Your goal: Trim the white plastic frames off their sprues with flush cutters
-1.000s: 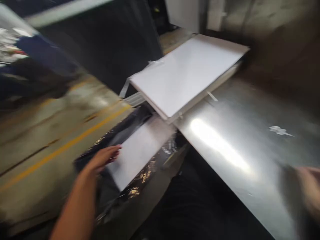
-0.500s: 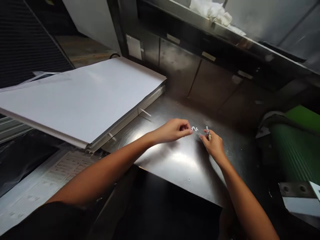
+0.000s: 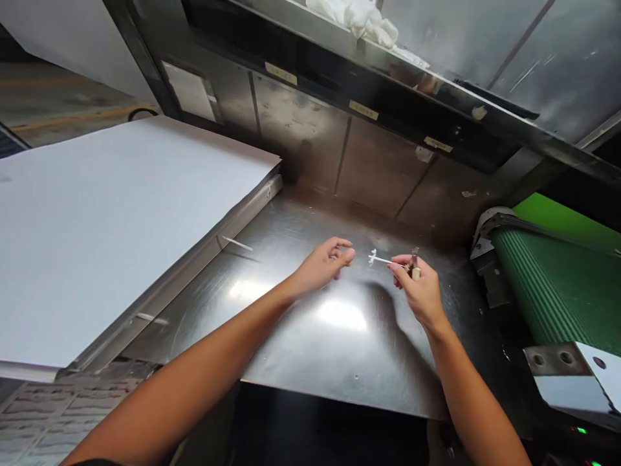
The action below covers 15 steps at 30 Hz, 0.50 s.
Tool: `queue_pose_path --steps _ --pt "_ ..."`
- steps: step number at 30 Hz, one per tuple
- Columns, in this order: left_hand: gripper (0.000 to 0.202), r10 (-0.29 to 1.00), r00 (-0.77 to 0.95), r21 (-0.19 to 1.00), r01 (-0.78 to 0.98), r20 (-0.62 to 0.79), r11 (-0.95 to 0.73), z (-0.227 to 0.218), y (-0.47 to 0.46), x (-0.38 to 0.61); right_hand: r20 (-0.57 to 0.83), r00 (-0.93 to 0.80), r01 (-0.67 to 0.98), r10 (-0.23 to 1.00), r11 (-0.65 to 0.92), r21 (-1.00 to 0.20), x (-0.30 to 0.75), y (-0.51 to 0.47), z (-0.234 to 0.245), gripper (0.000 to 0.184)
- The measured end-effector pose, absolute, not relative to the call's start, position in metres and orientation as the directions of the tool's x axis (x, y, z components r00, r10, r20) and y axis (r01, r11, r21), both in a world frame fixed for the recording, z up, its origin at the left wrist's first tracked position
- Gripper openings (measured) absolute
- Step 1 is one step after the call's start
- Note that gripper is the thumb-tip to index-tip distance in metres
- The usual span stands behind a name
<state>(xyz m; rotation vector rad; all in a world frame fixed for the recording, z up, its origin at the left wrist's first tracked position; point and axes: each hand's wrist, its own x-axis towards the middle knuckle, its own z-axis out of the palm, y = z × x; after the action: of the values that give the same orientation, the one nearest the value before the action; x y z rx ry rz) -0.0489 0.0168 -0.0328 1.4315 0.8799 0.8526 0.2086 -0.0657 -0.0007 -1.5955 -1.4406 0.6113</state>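
Note:
My right hand (image 3: 420, 291), closed, pinches a thin white plastic stick (image 3: 383, 260) between thumb and fingertips. Small white bits (image 3: 373, 257) sit at the stick's free end, which points left. The same hand also keeps a small tool with a cream handle and a dark metallic end (image 3: 415, 268) against its fingers; its exact kind is unclear. Left of the stick, my left hand (image 3: 324, 266) has loosely curled fingers with a small space at the tips, and nothing shows in it. Both hands are over the shiny metal tabletop (image 3: 310, 349).
A wide stack of white sheets (image 3: 130, 207) lies on the left, with a thin white strip (image 3: 237, 243) jutting from its metal-edged support. To the right is a ribbed green conveyor belt (image 3: 538, 285). Metal panels (image 3: 301, 123) rise behind, and crumpled white cloth (image 3: 359, 19) lies above.
My left hand has come away leftward from the white piece it was touching. The white stick now sticks out of my right hand. The camera view has shifted to the right.

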Motion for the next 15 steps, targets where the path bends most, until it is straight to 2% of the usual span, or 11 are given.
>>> queue_pose_path --steps 2,4,11,15 --pt "0.086 0.832 0.552 0.998 0.000 -0.049 0.059 -0.028 0.008 -0.044 0.210 0.225 0.491 0.951 0.075 -0.868 0.214 -0.080 0.001 0.059" --pt "0.088 0.770 0.632 0.992 -0.023 -0.084 0.127 -0.027 0.000 -0.041 0.211 0.233 0.464 0.949 0.083 -0.882 0.214 -0.092 -0.003 0.053" --pt "0.043 0.672 0.734 0.979 -0.053 -0.097 0.198 -0.035 -0.018 -0.032 0.197 0.235 0.416 0.952 0.085 -0.905 0.209 -0.120 -0.020 0.030" --pt "0.044 0.723 0.674 0.953 -0.098 -0.149 0.288 -0.029 -0.021 -0.026 0.178 0.259 0.383 0.949 0.069 -0.921 0.211 -0.123 -0.019 0.032"
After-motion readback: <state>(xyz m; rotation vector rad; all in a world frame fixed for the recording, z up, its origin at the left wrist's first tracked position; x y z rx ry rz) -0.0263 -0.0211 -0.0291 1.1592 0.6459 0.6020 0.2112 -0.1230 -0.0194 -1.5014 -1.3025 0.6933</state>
